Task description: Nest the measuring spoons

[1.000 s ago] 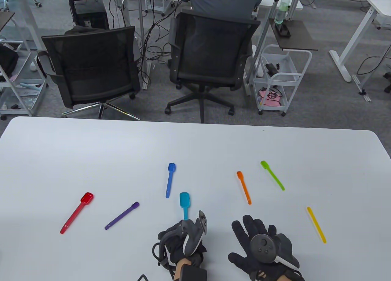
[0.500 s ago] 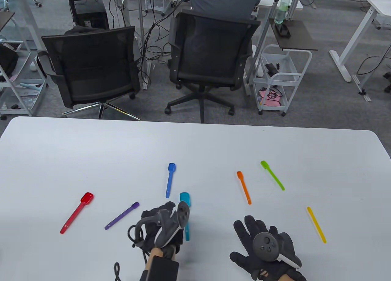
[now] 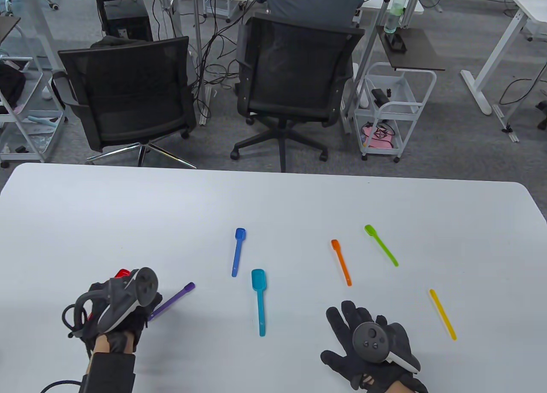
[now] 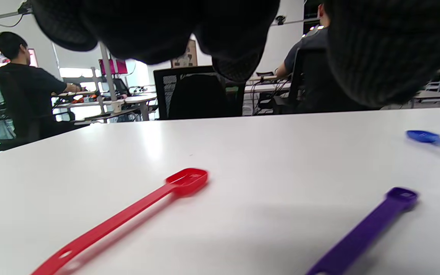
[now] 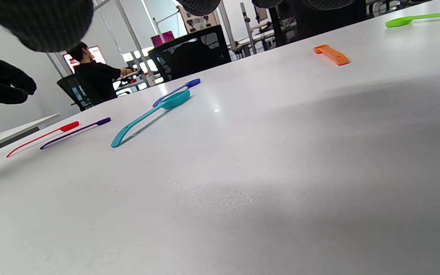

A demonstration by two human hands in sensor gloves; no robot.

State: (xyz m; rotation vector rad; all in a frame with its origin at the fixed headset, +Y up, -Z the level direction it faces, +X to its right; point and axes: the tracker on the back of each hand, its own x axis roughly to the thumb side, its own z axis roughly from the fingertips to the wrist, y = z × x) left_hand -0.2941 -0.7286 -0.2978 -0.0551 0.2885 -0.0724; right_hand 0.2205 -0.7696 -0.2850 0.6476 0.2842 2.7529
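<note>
The left hand [image 3: 115,307] is hovering over the red measuring spoon [image 4: 136,212] near the table's [image 3: 273,205] front-left part, fingers loosely curled and holding nothing. The purple spoon [image 3: 173,301] is lying just beside it. The right hand [image 3: 369,346] is resting flat near the front edge, fingers spread, empty. The teal spoon [image 3: 259,301] and blue spoon [image 3: 237,252] are lying mid-table; the orange [image 3: 341,262], green [image 3: 381,245] and yellow [image 3: 443,314] spoons are lying toward the right side.
</note>
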